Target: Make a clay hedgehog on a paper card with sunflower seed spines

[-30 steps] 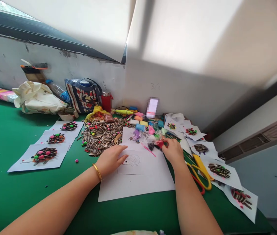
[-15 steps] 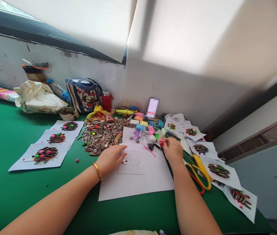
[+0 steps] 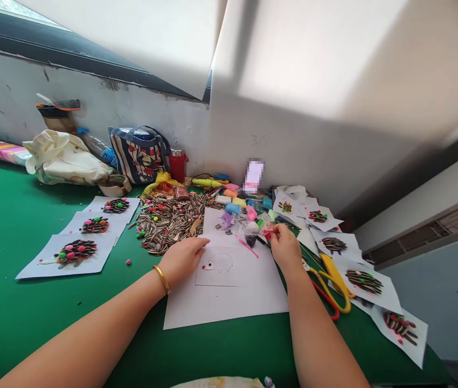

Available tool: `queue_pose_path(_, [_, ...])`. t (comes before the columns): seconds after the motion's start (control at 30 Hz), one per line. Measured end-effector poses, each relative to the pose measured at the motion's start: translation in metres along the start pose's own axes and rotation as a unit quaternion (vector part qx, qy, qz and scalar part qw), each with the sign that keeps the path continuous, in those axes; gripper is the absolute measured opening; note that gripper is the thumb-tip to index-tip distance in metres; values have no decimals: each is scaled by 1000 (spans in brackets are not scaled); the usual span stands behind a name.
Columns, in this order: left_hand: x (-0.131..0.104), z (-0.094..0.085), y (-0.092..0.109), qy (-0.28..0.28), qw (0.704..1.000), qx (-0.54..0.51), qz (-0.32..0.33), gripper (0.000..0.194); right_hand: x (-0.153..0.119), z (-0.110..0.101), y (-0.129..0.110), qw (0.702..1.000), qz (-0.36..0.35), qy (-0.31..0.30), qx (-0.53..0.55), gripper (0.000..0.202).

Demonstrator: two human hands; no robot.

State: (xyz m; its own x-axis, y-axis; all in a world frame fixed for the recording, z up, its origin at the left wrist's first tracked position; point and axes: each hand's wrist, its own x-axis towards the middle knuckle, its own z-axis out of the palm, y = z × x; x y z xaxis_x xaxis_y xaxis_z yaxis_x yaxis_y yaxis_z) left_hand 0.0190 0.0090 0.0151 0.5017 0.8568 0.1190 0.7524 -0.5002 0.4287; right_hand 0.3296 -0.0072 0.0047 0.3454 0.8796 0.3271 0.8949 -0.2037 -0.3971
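open green tabletop (image 3: 51,318) lies left of the paper (image 3: 229,302); scissors (image 3: 336,293) crowd its right.

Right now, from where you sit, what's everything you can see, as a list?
Table: one, green, underneath
Large sheet: one, white, centre
Hedgehog drawing: one, dark outline, above the large sheet's middle
Seeds: uncountable pile, striped, left of centre
Left hedgehog pictures: three, dark with bright dots
Right hedgehog pictures: at least five, mostly dark
Packets: several, mixed colours, back centre
Looped handles: yellow and red, right
Cloth bags: two, cream and navy-striped, back left
Flask: one, red, by the wall
Pixelated rectangle: one, pale, back
Bracelet: one, gold, left wrist
Left hand: one, bare, on paper
Right hand: one, bare, fingers on a red packet
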Motion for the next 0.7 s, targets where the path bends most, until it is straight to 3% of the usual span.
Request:
queue_pose_path(0.2, [0, -1, 0, -7, 1000, 12, 3, 35, 2, -1, 3, 1000, 13, -1, 22, 13])
queue_pose_path(0.43, [0, -1, 1, -7, 1000, 14, 10, 36, 2, 0, 3, 998, -3, -25, -64, 17])
queue_pose_path(0.7, [0, 0, 0, -9, 1000, 17, 10, 35, 5, 11, 8, 996, -42, -74, -6, 29])
